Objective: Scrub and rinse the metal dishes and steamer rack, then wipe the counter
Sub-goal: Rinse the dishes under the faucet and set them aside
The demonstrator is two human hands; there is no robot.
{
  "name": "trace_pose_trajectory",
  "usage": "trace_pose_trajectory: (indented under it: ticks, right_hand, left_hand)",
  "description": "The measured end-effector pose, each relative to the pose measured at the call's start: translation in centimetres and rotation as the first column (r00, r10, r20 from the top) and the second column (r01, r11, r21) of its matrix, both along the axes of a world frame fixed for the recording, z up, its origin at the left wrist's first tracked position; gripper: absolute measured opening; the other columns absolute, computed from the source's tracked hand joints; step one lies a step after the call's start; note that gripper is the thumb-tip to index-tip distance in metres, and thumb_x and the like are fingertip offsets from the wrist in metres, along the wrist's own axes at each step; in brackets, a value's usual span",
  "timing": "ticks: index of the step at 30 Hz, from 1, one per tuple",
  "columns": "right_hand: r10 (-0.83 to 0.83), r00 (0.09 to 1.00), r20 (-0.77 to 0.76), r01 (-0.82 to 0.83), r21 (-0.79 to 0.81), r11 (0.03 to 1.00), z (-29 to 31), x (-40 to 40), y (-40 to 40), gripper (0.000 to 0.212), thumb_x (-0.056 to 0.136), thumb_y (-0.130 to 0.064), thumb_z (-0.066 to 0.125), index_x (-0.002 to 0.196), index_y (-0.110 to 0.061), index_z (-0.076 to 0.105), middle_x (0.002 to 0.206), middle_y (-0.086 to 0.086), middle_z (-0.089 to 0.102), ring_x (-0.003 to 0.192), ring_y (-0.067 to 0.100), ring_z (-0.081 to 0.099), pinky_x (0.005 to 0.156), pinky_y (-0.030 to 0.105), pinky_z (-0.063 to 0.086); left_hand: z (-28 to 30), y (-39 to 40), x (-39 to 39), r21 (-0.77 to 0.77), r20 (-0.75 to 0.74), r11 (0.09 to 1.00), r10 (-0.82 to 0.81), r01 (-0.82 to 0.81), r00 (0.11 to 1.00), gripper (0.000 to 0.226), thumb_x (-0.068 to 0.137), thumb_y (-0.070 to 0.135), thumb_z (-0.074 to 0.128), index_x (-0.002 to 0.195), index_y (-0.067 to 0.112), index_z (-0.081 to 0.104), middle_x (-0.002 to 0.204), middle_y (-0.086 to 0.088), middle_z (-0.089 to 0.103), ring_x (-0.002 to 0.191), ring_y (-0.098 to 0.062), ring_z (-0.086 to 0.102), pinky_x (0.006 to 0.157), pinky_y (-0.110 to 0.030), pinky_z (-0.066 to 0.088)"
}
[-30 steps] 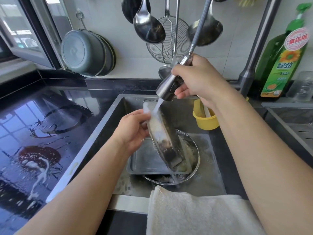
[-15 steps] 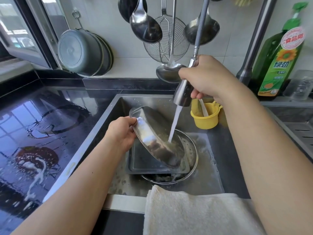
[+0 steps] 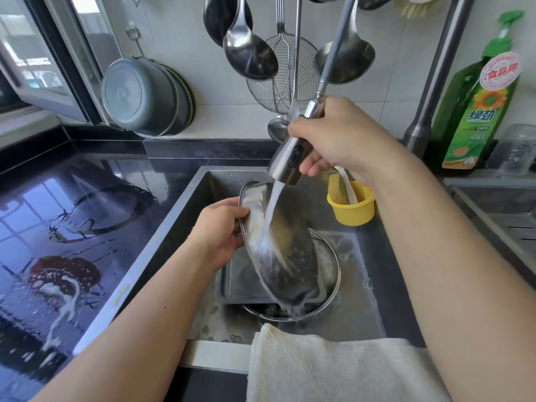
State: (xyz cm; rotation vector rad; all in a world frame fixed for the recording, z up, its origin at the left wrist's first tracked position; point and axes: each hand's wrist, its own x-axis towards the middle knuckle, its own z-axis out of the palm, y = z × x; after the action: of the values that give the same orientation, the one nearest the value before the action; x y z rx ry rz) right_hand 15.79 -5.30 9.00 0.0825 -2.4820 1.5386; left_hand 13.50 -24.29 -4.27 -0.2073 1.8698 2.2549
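The glossy black counter (image 3: 87, 221) at the far left is seen wet, with streaks of suds and a reddish patch near its front; its right edge meets the steel sink (image 3: 185, 216) wall. Grey metal basins (image 3: 145, 97) are hung against the tiled wall behind it. The left hand (image 3: 220, 230) is curled around the left rim of an oblong metal dish (image 3: 284, 256), which is held steeply tilted inside the sink, its upper end toward the back wall and its lower end over a rectangular metal tray (image 3: 240, 282) and a round metal bowl (image 3: 330, 271) stacked on the sink floor. Little free room is left between the dish and those two pieces. A stream of water is directed onto the dish face from the pull-out sprayer head (image 3: 285, 161), which is gripped by the right hand (image 3: 339, 140). Ladles and a wire skimmer (image 3: 284, 79) are hung just above and behind the sprayer. A yellow cup (image 3: 352, 210) is set at the sink's back right, a folded white towel (image 3: 333, 369) is draped over the front edge, and a green detergent bottle (image 3: 481, 111) is stood on the right ledge beside the faucet column (image 3: 435, 74).
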Motion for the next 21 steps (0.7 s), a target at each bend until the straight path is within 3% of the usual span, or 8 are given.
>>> trace_pose_trajectory:
  ticks: [3,4,9,12,15,18,21]
  right_hand:
    - [-0.014,1.000,-0.015,0.014,-0.010,1.000,-0.3,-0.4,-0.1,0.015,0.092,-0.022,0.062,0.095,-0.007,0.060,0.085,0.022,0.073,0.059,0.029,0.074,0.060,0.042,0.064]
    - [-0.023,1.000,-0.016,0.023,-0.005,1.000,-0.5,-0.6,0.1,0.017,0.092,-0.024,0.063,0.098,-0.008,0.059,0.086,0.020,0.073,0.060,0.029,0.074,0.061,0.042,0.064]
    - [-0.093,0.995,-0.029,0.094,0.036,0.995,-1.0,-1.2,0.7,0.022,0.097,-0.026,0.061,0.112,-0.012,0.053,0.098,0.011,0.068,0.061,0.022,0.075,0.062,0.039,0.064]
    - [-0.139,0.989,-0.054,0.141,0.047,0.989,-1.5,-1.6,1.3,0.019,0.099,-0.028,0.062,0.108,-0.016,0.051,0.103,0.007,0.065,0.065,0.022,0.075,0.063,0.040,0.065]
    - [-0.205,0.974,-0.098,0.220,0.178,0.959,-1.9,-2.2,2.1,0.023,0.099,-0.033,0.060,0.111,-0.018,0.049,0.108,0.006,0.065,0.082,0.028,0.073,0.074,0.046,0.063]
    - [-0.241,0.965,-0.102,0.259,0.237,0.936,-2.0,-2.2,2.9,0.026,0.099,-0.035,0.059,0.116,-0.019,0.047,0.110,0.005,0.064,0.089,0.031,0.071,0.081,0.050,0.061]
    - [-0.253,0.963,-0.097,0.270,0.268,0.925,-1.9,-2.2,3.5,0.026,0.098,-0.037,0.058,0.114,-0.019,0.047,0.109,0.006,0.065,0.090,0.033,0.070,0.083,0.051,0.060]
  left_hand:
    - [0.3,0.2,0.4,-0.031,-0.051,0.995,-0.097,0.095,0.994,0.030,0.097,-0.003,0.053,0.115,0.004,0.076,0.112,-0.021,0.075,0.099,-0.038,0.071,0.091,-0.049,0.060]
    - [0.4,0.2,0.5,-0.042,-0.064,0.992,-0.120,0.117,0.991,0.029,0.097,-0.003,0.053,0.113,0.004,0.076,0.111,-0.021,0.075,0.102,-0.040,0.070,0.094,-0.051,0.058]
    - [0.9,0.7,1.2,-0.108,-0.128,0.975,-0.207,0.194,0.970,0.029,0.100,0.002,0.053,0.114,0.010,0.077,0.104,-0.016,0.076,0.086,-0.026,0.069,0.077,-0.039,0.055]
    - [0.9,0.6,1.1,-0.116,-0.143,0.971,-0.223,0.208,0.964,0.033,0.101,0.002,0.052,0.113,0.015,0.080,0.108,-0.015,0.077,0.088,-0.026,0.068,0.081,-0.039,0.053]
    - [0.9,0.7,1.0,-0.055,-0.150,0.980,-0.197,0.191,0.969,0.033,0.101,0.001,0.050,0.112,0.010,0.079,0.105,-0.019,0.076,0.090,-0.032,0.067,0.087,-0.044,0.053]
    - [1.2,0.6,1.1,-0.010,-0.180,0.995,-0.100,0.100,0.979,0.030,0.104,0.002,0.048,0.110,0.004,0.077,0.097,-0.019,0.073,0.078,-0.029,0.069,0.076,-0.037,0.055]
    - [1.5,0.0,0.9,-0.112,-0.207,0.991,0.043,-0.067,0.977,0.027,0.102,0.008,0.055,0.102,0.015,0.081,0.096,-0.013,0.079,0.088,-0.030,0.075,0.082,-0.039,0.058]
